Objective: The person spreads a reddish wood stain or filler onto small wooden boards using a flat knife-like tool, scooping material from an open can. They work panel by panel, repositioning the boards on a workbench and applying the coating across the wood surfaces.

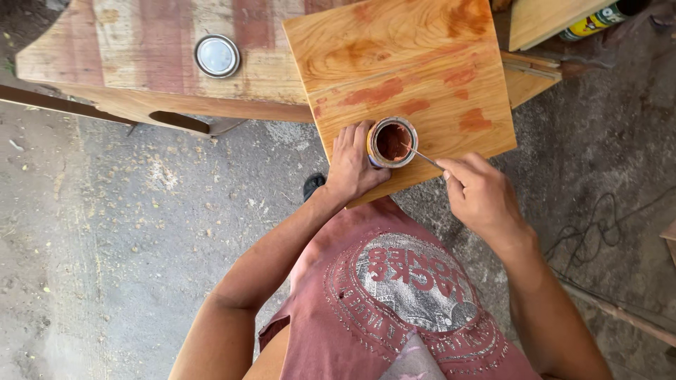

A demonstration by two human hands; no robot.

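Looking down from the head camera: left hand [352, 163] wrapped round a small open can [391, 141], fingers [350, 134] clenched on its side, holding it upright on the near edge of a pale wood board [422, 49]. Can filled with reddish-brown stain, rim smeared the same colour. Right hand [479, 193] just beside the can on the other side, fingers pinched on a thin metal stick [423, 157], its far end dipped in the stain. Board tilted relative to the bench [127, 42] beneath, its near corner overhanging toward the body; surface blotched with several reddish stain patches [377, 93]. Bench top striped in faded red and pale wood. Round silver lid [217, 55] lying flat on the bench, well apart from the can, to the left. Another pale board [546, 20] at top right, with a yellow-and-green can [597, 21] lying on its side past it. Concrete floor [141, 232] below, scattered with sawdust. Dark cable [598, 225] looped on the floor at right. Faded red shirt [401, 302] with a round print filling the lower middle.
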